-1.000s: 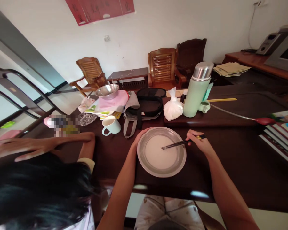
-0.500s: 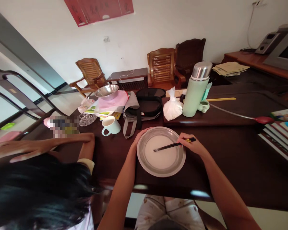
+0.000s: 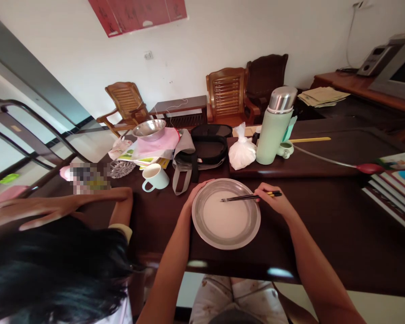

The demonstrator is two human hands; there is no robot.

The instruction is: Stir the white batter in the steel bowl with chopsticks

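A round metal basin (image 3: 202,231) stands on the dark wooden table, with a milky white liquid (image 3: 226,218) inside. My left hand (image 3: 196,192) grips the basin's left rim; its fingers are partly hidden along the far side. Over the right rim, my right hand (image 3: 272,198) is closed around a pair of dark chopsticks (image 3: 241,197) with gold bands near the top. Their tips point left, in or just above the liquid; I cannot tell which. Beyond the basin sits a tied plastic bag of white powder (image 3: 242,154).
A green thermos (image 3: 274,132) and a small cup (image 3: 285,150) stand behind the bag. To the left are a white mug (image 3: 155,178), a grey-black bag (image 3: 209,150) and a steel bowl (image 3: 150,130). Another person's head (image 3: 57,265) and arm are close at left. Books (image 3: 394,202) lie at right.
My right hand has shifted right and slightly up, carrying the chopsticks along, so their tips are farther toward the basin's far side. My left hand stays on the rim.
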